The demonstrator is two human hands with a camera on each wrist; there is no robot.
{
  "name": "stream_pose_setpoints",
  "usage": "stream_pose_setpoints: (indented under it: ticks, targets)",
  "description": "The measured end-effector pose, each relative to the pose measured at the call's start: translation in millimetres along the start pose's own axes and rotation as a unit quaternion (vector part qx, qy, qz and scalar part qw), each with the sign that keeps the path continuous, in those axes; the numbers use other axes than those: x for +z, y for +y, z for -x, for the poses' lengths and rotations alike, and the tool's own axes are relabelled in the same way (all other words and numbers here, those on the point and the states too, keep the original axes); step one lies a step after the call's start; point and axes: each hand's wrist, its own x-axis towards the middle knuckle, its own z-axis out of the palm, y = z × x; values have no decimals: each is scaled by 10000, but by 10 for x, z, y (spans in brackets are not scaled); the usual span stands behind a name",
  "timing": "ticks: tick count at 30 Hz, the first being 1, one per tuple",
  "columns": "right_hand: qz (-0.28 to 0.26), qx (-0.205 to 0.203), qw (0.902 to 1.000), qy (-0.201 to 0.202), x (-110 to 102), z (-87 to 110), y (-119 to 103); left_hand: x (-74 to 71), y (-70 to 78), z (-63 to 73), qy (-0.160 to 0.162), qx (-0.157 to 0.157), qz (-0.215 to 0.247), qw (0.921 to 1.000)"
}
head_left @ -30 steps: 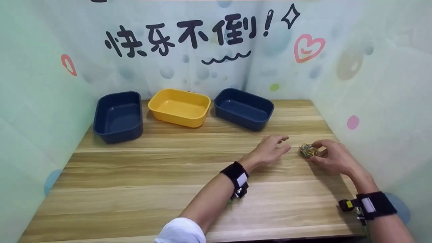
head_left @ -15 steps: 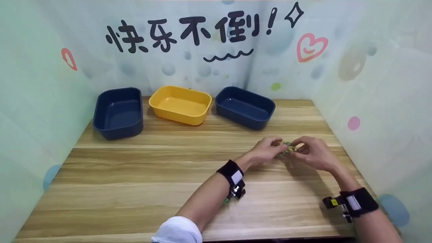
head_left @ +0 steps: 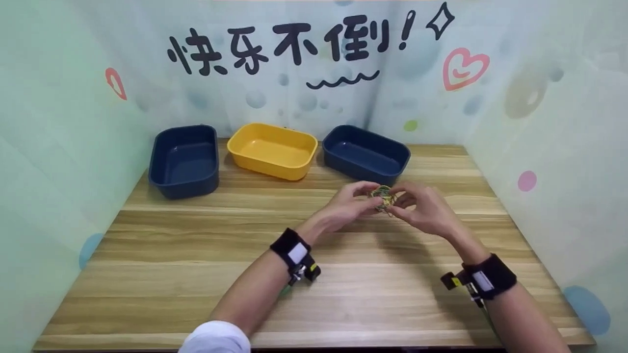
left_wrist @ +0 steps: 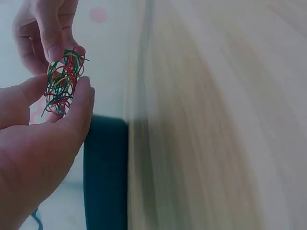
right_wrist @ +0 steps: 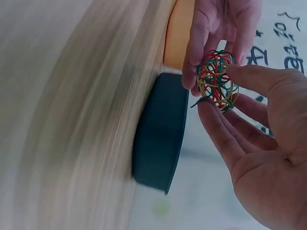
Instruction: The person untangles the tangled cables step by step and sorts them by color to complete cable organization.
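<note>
A tangled clump of rubber bands point(head_left: 383, 196) is held between both hands above the table. Its thin red, green and yellow strands show plainly in the left wrist view, where the clump point(left_wrist: 64, 85) has strands sticking out. My left hand point(head_left: 343, 206) pinches it from the left between thumb and fingers. From the right, my right hand point(head_left: 426, 210) grips it with thumb and fingertips. In the right wrist view, the right thumb and fingers curl about the clump point(right_wrist: 217, 81), and the left fingers meet it on the far side.
At the back of the wooden table point(head_left: 343, 294) stand a dark blue bin point(head_left: 184, 189) on the left, a yellow bin point(head_left: 272, 169) in the middle and another dark blue bin point(head_left: 363, 166) just beyond the hands. Fabric walls point(head_left: 539, 220) enclose the sides and back.
My right hand has brought the rubber bands leftward from the table's right side. My left hand, earlier apart from them, now pinches them too, and both hands have shifted left and farther back.
</note>
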Motion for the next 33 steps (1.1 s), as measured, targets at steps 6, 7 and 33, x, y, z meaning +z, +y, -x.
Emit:
stream_pose_setpoints:
  ticks: [6,7,33]
  targets:
    - [-274,-678,9971,234,275,-344,-176,-419,207,306,-37,359,-405,9985]
    - [-327,-765,9961,295,328,-393,-203,-480,233,359,-32,402,-449,9982]
    - [-529,-817,9871,1274,803,-1055,-604,-1041,621,708,1239,1823,-711,9728]
